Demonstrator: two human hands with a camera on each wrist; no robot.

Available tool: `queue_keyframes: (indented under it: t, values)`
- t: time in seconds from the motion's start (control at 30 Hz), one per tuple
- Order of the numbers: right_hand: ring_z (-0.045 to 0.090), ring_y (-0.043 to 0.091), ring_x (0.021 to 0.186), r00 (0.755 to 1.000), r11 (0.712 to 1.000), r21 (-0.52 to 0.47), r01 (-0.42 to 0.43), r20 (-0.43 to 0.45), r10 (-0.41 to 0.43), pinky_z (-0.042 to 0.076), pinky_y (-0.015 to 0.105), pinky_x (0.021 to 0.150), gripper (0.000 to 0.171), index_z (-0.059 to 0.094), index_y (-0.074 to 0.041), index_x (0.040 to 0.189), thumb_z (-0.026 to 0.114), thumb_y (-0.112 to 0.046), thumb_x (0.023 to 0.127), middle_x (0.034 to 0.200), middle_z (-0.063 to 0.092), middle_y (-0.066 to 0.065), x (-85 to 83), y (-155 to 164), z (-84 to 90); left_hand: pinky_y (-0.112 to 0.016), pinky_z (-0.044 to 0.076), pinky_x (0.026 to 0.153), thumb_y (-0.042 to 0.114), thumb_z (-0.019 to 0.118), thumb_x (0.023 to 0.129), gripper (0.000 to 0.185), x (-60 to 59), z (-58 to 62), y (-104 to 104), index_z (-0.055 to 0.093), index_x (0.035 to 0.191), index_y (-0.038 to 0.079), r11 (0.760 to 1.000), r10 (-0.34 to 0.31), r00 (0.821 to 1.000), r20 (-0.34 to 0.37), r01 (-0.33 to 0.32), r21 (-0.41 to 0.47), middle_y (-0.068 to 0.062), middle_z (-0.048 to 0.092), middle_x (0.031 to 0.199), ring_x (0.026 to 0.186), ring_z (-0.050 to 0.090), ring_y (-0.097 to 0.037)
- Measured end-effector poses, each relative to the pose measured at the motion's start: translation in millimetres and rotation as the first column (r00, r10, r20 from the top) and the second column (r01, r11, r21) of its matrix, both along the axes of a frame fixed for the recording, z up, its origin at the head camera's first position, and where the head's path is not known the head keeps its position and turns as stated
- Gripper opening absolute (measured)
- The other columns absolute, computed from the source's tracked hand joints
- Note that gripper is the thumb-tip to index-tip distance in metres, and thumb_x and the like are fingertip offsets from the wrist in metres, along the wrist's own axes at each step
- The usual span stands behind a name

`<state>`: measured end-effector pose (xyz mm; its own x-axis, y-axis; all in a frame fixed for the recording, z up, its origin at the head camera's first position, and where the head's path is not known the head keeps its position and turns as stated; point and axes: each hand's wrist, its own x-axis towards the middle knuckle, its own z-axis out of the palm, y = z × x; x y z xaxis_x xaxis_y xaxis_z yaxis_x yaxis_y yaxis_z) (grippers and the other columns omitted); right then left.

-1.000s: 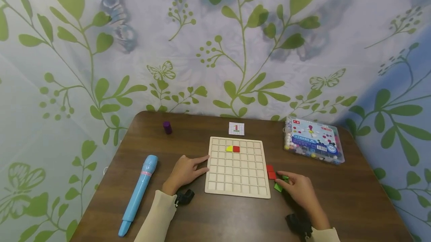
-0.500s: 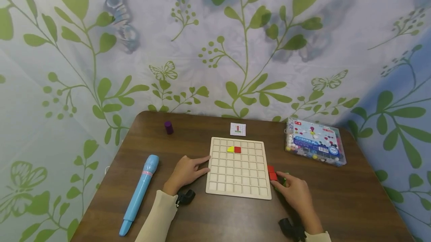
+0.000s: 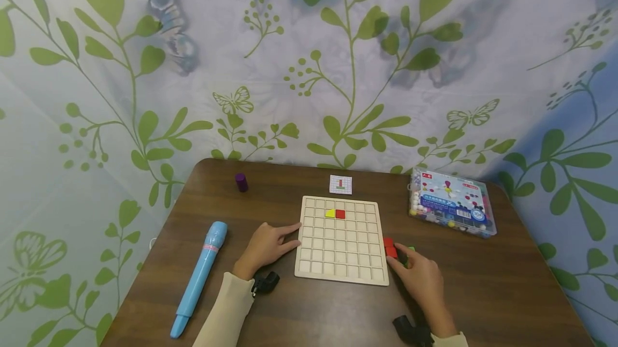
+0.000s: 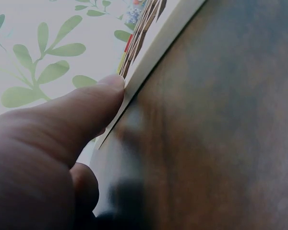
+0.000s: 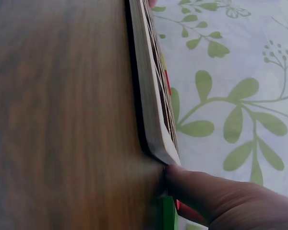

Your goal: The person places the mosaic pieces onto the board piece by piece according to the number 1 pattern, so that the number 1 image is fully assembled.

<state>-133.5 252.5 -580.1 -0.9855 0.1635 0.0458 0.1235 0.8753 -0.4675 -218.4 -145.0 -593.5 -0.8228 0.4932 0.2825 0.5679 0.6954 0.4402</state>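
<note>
The square board [image 3: 341, 257] of pale wood, cut in a grid of shallow cells with raised ridges, lies flat on the brown wood-grained table [image 3: 338, 315]. Inside it sit a yellow piece [image 3: 330, 213] with one slanted side and, just beside, a glossy red square [image 3: 340, 214]. The left hand [image 3: 267, 245], index finger and thumb spread, touches the board's left edge without grasping. The right hand [image 3: 422, 280] has thumb and index slightly apart about the flat red tiles [image 3: 388, 242] by the right edge; whether it pinches one, I cannot tell.

the board [image 3: 329, 256] looks matt wood, the table [image 3: 314, 315] wood-grained, the microphone [image 3: 198, 280] glossy plastic
</note>
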Motion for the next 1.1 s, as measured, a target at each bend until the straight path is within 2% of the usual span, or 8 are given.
queue_keyframes:
  t: [0.13, 0.43, 0.63, 0.87, 1.1]
  values:
    - [0.030, 0.013, 0.049, 1.000, 1.000, -0.004, 0.009, -0.021, -0.010, 0.021, 0.031, 0.045, 0.052, 0.072, -0.011, 0.130, 0.076, -0.046, 0.091, 0.054, 0.038, -0.005, -0.4, -6, 2.0, -0.030, 0.032, 0.068, 0.047, 0.071, 0.095, 0.049, 0.1, -0.2, 0, 0.066, 0.140, 0.028, 1.000, 0.003, 1.000, 0.002, -0.003, -0.007, 0.019, 0.026, 0.047, 0.045, 0.016, -0.001]
    - [0.033, 0.015, 0.050, 0.998, 0.999, 0.008, 0.047, -0.047, -0.047, 0.023, 0.033, 0.047, 0.050, 0.069, -0.007, 0.132, 0.070, -0.040, 0.093, 0.054, 0.039, -0.004, 0.6, -15, -1.9, -0.029, 0.031, 0.063, 0.045, 0.072, 0.095, 0.049, -0.3, 0.8, 0, 0.066, 0.139, 0.027, 1.000, -0.001, 1.000, -0.010, 0.001, 0.003, 0.019, 0.026, 0.047, 0.044, 0.017, -0.001]
    - [0.030, 0.014, 0.048, 0.992, 0.999, 0.008, 0.053, -0.118, -0.052, 0.021, 0.033, 0.046, 0.046, 0.072, -0.005, 0.128, 0.071, -0.032, 0.090, 0.052, 0.037, -0.006, 0.1, -15, -8.9, -0.029, 0.031, 0.065, 0.044, 0.073, 0.094, 0.049, -0.2, 1.4, -1, 0.067, 0.139, 0.026, 1.000, 0.002, 1.000, -0.004, -0.002, 0.002, 0.019, 0.026, 0.047, 0.044, 0.017, -0.001]
    - [0.021, 0.008, 0.048, 0.968, 0.998, -0.020, 0.054, -0.246, -0.057, 0.017, 0.028, 0.044, 0.039, 0.076, -0.003, 0.119, 0.075, -0.025, 0.087, 0.050, 0.031, -0.011, 0.7, -15, -11.4, -0.028, 0.031, 0.063, 0.045, 0.073, 0.094, 0.049, 0.0, 1.4, -1, 0.067, 0.139, 0.026, 1.000, -0.001, 1.000, -0.006, 0.001, 0.002, 0.020, 0.026, 0.047, 0.043, 0.018, 0.000]
    - [0.018, 0.006, 0.045, 0.961, 0.997, -0.060, 0.055, -0.267, -0.069, 0.017, 0.027, 0.043, 0.036, 0.077, -0.002, 0.116, 0.078, -0.022, 0.086, 0.048, 0.027, -0.013, 0.8, -12, -10.2, -0.030, 0.033, 0.066, 0.045, 0.073, 0.094, 0.049, 0.8, 4.9, 0, 0.067, 0.139, 0.026, 1.000, -0.003, 1.000, 0.001, 0.003, 0.009, 0.020, 0.027, 0.047, 0.044, 0.018, -0.001]
